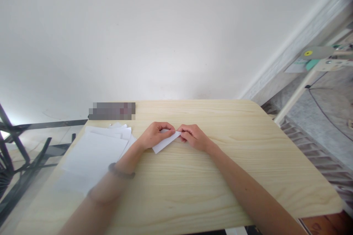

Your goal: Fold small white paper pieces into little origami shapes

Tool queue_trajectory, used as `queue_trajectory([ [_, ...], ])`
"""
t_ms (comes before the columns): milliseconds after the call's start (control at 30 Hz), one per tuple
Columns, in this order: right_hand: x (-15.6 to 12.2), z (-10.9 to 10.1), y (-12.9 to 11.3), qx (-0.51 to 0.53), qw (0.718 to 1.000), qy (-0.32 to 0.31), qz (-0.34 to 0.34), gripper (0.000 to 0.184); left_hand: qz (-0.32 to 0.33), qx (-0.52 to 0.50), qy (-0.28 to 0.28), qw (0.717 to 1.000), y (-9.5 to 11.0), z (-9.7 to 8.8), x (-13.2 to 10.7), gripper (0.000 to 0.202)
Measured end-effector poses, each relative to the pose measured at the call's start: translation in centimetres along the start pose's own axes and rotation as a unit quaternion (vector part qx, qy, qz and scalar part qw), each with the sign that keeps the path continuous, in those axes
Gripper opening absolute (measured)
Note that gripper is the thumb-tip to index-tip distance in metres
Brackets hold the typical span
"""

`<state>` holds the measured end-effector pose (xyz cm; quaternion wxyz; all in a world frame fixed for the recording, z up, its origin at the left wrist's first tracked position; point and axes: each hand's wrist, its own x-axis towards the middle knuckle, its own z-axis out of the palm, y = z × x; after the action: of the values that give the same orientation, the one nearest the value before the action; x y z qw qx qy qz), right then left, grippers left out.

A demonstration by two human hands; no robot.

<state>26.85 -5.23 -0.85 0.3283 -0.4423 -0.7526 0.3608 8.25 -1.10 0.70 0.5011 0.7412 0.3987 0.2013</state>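
A small folded piece of white paper [164,144] is held between both hands, low over the middle of the wooden table [176,198]. My left hand [156,134] pinches it from the left, thumb and fingers near its upper edge. At the paper's narrow right end, my right hand [193,137] closes its fingertips on it. The paper slants, its wider end down to the left. Fingers hide part of its upper edge. A dark bracelet [121,172] circles the left wrist.
Loose white paper sheets [96,154] overlap at the table's left side. Behind them lies a blurred-out dark object [111,111]. A white wall [176,44] rises at the back. To the left stands a black metal frame [16,143]; a pale pole [300,91] stands at the right.
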Motion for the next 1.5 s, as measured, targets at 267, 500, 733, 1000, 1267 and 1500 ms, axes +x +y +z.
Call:
queue_trajectory([
  [267,0.1,0.21,-0.16,-0.048,0.998,0.031,-0.014,0.018,0.017,0.008,0.006,1.0,0.09,0.01,0.01,0.03],
  [500,0.08,0.19,-0.15,-0.052,0.997,0.057,-0.032,0.016,0.021,0.026,0.011,0.999,-0.06,-0.04,0.08,0.031],
  [733,0.17,0.47,-0.03,-0.065,0.995,0.068,-0.038,0.015,0.035,0.026,0.008,0.999,0.07,-0.02,0.01,0.031],
  [1000,0.21,0.38,-0.13,-0.068,0.995,0.063,-0.04,0.017,0.05,0.012,-0.007,0.999,0.11,-0.04,-0.03,0.03],
  [1267,0.16,0.37,-0.08,-0.07,0.994,0.072,-0.034,0.015,0.049,0.018,0.003,0.999,0.06,0.0,-0.01,0.031],
  [1500,0.22,0.38,-0.12,-0.077,0.994,0.07,-0.036,0.016,0.05,0.017,-0.006,0.999,-0.16,0.05,0.02,0.031],
])
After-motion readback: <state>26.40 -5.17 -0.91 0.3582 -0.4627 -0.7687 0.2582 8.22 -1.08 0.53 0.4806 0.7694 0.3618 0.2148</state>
